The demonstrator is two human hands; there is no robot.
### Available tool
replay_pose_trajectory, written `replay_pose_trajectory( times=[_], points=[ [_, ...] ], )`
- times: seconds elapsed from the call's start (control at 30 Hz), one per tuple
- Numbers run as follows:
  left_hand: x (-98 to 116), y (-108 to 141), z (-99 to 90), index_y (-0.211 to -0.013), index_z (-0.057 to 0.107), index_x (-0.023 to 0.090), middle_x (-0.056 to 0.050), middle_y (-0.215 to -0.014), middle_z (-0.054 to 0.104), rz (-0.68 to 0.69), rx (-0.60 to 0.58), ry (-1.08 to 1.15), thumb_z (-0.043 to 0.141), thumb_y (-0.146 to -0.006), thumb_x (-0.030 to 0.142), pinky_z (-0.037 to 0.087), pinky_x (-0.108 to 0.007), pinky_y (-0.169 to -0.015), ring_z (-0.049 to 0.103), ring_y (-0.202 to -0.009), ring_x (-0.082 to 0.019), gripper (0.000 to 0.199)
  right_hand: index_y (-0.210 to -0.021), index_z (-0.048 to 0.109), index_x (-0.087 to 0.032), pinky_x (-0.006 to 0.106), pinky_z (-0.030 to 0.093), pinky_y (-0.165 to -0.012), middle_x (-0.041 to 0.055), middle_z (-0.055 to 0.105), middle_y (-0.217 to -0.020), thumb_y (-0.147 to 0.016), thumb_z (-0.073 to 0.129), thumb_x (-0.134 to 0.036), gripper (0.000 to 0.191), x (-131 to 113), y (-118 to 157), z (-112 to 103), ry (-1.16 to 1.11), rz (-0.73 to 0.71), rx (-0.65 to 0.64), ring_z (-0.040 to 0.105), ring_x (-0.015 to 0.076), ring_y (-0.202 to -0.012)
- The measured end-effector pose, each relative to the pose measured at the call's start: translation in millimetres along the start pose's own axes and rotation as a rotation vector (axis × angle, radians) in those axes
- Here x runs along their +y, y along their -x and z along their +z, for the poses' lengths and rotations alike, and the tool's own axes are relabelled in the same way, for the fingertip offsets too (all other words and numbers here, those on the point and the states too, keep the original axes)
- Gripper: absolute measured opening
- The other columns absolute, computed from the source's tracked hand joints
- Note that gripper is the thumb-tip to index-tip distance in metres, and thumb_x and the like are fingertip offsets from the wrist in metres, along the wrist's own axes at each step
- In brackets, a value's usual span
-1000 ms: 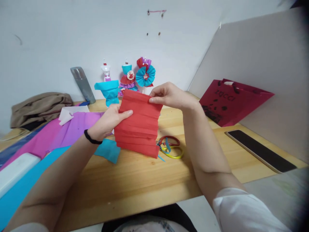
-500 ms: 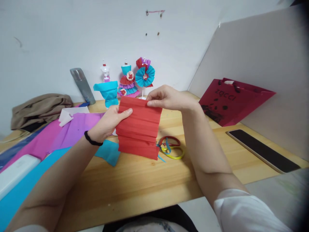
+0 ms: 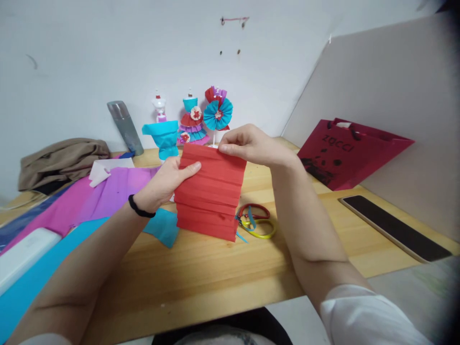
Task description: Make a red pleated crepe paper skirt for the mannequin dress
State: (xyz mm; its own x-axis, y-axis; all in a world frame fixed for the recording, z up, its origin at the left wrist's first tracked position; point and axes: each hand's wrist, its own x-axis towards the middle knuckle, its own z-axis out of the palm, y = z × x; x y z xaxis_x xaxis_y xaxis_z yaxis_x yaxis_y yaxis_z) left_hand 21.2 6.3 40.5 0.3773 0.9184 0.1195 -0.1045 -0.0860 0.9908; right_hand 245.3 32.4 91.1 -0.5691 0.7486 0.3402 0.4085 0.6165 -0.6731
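A sheet of red crepe paper [image 3: 212,191] with crosswise creases hangs between my hands above the table. My left hand [image 3: 172,176] grips its left edge, thumb on the front and the other fingers hidden behind. At the top edge, toward the right corner, my right hand [image 3: 244,143] pinches the paper between thumb and fingers. Scissors with red and yellow handles [image 3: 264,229] lie just right of the sheet's lower edge, their blades hidden. A thin blue paper strip lies across them. A blue paper piece [image 3: 163,227] lies on the table below my left wrist.
Small dress forms with paper outfits [image 3: 192,120] stand along the wall, beside a grey bottle [image 3: 125,128]. Purple crepe paper [image 3: 118,191] and a brown cloth [image 3: 64,160] lie left. A red paper bag [image 3: 348,153] and dark flat tablet-like object [image 3: 393,227] are right.
The red crepe paper's lower part hangs slightly flatter and its right edge has shifted a little right. Both hands keep their hold. The whole view has shifted slightly.
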Motion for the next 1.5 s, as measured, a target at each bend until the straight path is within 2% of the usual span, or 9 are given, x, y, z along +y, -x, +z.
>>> replay_pose_trajectory(
  times=[0.07, 0.17, 0.4, 0.6, 0.8, 1.0, 1.13, 1.33, 1.5],
  points=[
    [-0.2, -0.3, 0.2, -0.096, 0.076, 0.014, -0.01, -0.093, 0.079, 0.011, 0.001, 0.005, 0.087, -0.066, 0.043, 0.06, -0.041, -0.082, 0.074, -0.084, -0.028, 0.043, -0.059, 0.046, -0.02, 0.029, 0.024, -0.054, -0.0027, 0.036, -0.058, -0.089, 0.059, -0.035, 0.036, -0.6, -0.7, 0.8, 0.042, 0.006, -0.033, 0.03, 0.0101, -0.057],
    [-1.2, -1.3, -0.7, -0.099, 0.076, 0.014, -0.011, -0.096, 0.079, 0.028, -0.022, 0.01, 0.086, -0.067, 0.04, 0.06, -0.039, -0.081, 0.074, -0.085, -0.027, 0.043, -0.059, 0.041, -0.02, 0.029, 0.023, -0.053, -0.003, 0.034, -0.059, -0.092, 0.055, -0.032, 0.037, -1.3, -1.6, 1.7, 0.058, 0.0, -0.07, 0.029, 0.0097, -0.057],
    [-8.1, -3.4, -3.7, -0.1, 0.077, 0.015, -0.009, -0.094, 0.079, 0.05, -0.023, 0.008, 0.086, -0.068, 0.032, 0.061, -0.036, -0.075, 0.074, -0.08, -0.025, 0.038, -0.059, 0.043, -0.02, 0.027, 0.022, -0.052, -0.0041, 0.033, -0.058, -0.091, 0.055, -0.036, 0.038, 3.3, -3.5, 1.8, 0.039, 0.004, -0.037, 0.029, 0.0099, -0.055],
    [-9.4, -3.8, -2.5, -0.101, 0.077, 0.017, -0.008, -0.098, 0.079, 0.135, -0.009, -0.017, 0.085, -0.07, 0.031, 0.061, -0.036, -0.079, 0.074, -0.085, -0.024, 0.035, -0.059, 0.041, -0.02, 0.028, 0.021, -0.052, -0.0045, 0.032, -0.059, -0.091, 0.056, -0.037, 0.04, 1.5, -3.2, 4.0, -0.012, 0.016, -0.042, 0.027, 0.0092, -0.056],
    [-6.0, -4.3, 2.7, -0.09, 0.077, 0.016, -0.007, -0.086, 0.079, 0.169, 0.093, 0.033, 0.086, -0.067, 0.038, 0.061, -0.037, -0.075, 0.074, -0.079, -0.025, 0.034, -0.066, 0.056, -0.019, 0.028, 0.029, -0.053, -0.0019, 0.05, -0.061, -0.082, 0.069, -0.047, 0.035, -2.0, -2.5, 5.9, -0.21, 0.049, 0.008, 0.04, 0.0101, -0.057],
    [-4.3, -3.4, 4.4, -0.085, 0.076, 0.016, -0.006, -0.085, 0.079, 0.185, 0.124, 0.073, 0.087, -0.064, 0.038, 0.062, -0.041, -0.078, 0.075, -0.082, -0.027, 0.032, -0.079, 0.068, -0.021, 0.031, 0.048, -0.069, 0.002, 0.07, -0.079, -0.077, 0.073, -0.034, 0.014, -0.4, -3.4, 7.2, -0.299, -0.069, 0.142, 0.062, 0.0169, -0.076],
    [-4.7, -3.1, 3.4, -0.088, 0.075, 0.016, -0.007, -0.086, 0.079, 0.144, 0.103, 0.111, 0.086, -0.066, 0.038, 0.062, -0.043, -0.08, 0.075, -0.083, -0.028, 0.033, -0.083, 0.072, -0.02, 0.031, 0.051, -0.074, 0.0018, 0.073, -0.084, -0.076, 0.073, -0.031, 0.013, 1.4, -3.2, 7.6, -0.296, -0.124, 0.164, 0.064, 0.0164, -0.079],
    [-3.2, -1.4, 5.4, -0.09, 0.074, 0.015, -0.007, -0.089, 0.078, 0.173, 0.088, 0.079, 0.086, -0.066, 0.035, 0.061, -0.038, -0.077, 0.074, -0.082, -0.026, 0.033, -0.082, 0.073, -0.02, 0.031, 0.049, -0.069, 0.0023, 0.073, -0.08, -0.075, 0.073, -0.027, 0.01, 6.3, -3.8, 5.8, -0.316, -0.067, 0.163, 0.063, 0.0158, -0.073],
    [-2.7, 0.1, 6.9, -0.089, 0.065, 0.018, -0.004, -0.085, 0.076, 0.236, 0.222, 0.019, 0.084, -0.067, 0.032, 0.059, -0.035, -0.075, 0.072, -0.082, -0.022, 0.033, -0.079, 0.073, -0.02, 0.033, 0.048, -0.073, 0.0033, 0.071, -0.079, -0.078, 0.071, -0.025, 0.005, 0.2, 3.0, -2.2, -0.255, -0.048, 0.171, 0.06, 0.0162, -0.075]
  ],
)
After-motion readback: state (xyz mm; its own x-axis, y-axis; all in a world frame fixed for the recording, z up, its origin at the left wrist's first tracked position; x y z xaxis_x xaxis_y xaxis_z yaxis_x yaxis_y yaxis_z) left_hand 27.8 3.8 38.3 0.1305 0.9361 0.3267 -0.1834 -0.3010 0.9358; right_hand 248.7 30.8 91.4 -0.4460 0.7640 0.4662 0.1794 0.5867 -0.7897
